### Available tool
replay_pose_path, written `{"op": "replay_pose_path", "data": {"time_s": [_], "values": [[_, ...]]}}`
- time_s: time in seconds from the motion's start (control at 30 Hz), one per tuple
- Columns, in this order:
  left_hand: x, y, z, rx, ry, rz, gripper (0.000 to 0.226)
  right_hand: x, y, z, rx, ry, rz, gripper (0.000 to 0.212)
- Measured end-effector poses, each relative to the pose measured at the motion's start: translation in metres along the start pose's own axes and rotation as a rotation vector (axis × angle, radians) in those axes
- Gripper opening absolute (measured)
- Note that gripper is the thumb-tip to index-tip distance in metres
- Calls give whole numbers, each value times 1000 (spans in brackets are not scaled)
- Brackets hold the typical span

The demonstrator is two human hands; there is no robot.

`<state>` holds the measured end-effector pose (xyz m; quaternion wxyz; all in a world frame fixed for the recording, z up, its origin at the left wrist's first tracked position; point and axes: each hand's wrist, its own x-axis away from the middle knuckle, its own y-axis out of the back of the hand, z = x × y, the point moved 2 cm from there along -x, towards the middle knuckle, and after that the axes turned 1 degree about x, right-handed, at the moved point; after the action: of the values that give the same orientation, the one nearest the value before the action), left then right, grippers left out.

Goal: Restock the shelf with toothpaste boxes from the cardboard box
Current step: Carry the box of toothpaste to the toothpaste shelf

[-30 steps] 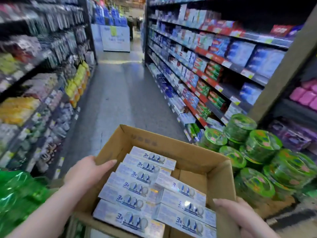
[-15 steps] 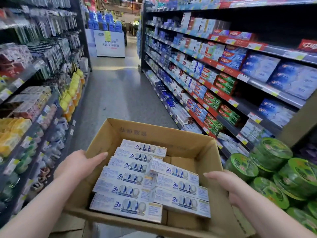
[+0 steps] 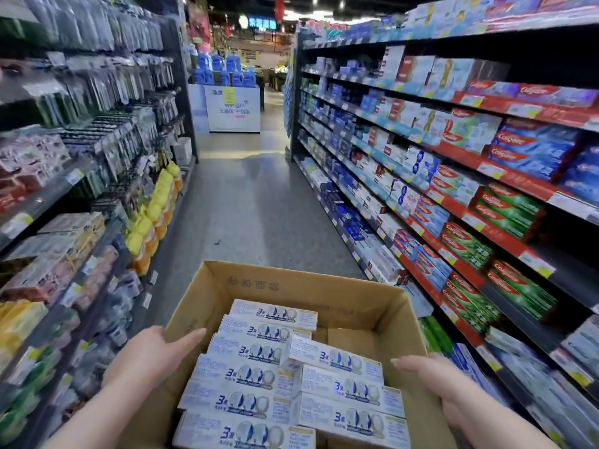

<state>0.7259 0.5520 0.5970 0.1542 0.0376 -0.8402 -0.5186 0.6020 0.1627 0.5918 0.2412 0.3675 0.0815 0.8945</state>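
Note:
I carry an open brown cardboard box (image 3: 327, 291) in front of me, low in the middle of the view. Inside lie several white-and-blue toothpaste boxes (image 3: 249, 372), stacked in two rows. My left hand (image 3: 152, 354) grips the box's left wall, thumb over the rim. On the right wall, my right hand (image 3: 431, 375) holds on the same way. The toothpaste shelf (image 3: 453, 202) runs along the right side of the aisle, packed with red, green and blue boxes.
A shelf unit (image 3: 81, 189) with hanging toothbrushes, yellow bottles and packets lines the left. The grey aisle floor (image 3: 256, 205) stretches ahead to a display stand (image 3: 231, 106) stacked with blue bottles at the far end.
The view has swung up and left along the aisle; the green round packs at the lower right have left the view. Both hands still hold the box.

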Motion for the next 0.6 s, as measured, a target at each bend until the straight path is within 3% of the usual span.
{"op": "replay_pose_path", "data": {"time_s": [0.1, 0.17, 0.2, 0.3, 0.33, 0.43, 0.6], "values": [[-52, 12, -17, 6, -6, -24, 95, -30, -23, 46, -35, 6, 26, 81], [-89, 21, -29, 11, -27, -32, 80, -50, -41, 74, -9, 22, 31, 101], [-106, 26, -35, 21, -39, -29, 74, -63, -48, 86, -11, 32, 40, 101], [-160, 33, -51, 59, -81, -12, 63, -89, -69, 121, -65, 37, -13, 49], [-178, 35, -56, 78, -93, -1, 58, -100, -75, 132, -70, 21, -31, 47], [-252, 44, -75, 106, -140, 20, 58, -131, -108, 166, -114, -8, -37, 67], [-360, 66, -115, 45, -248, 36, 58, -174, -152, 220, -182, -69, -115, 67]]}}
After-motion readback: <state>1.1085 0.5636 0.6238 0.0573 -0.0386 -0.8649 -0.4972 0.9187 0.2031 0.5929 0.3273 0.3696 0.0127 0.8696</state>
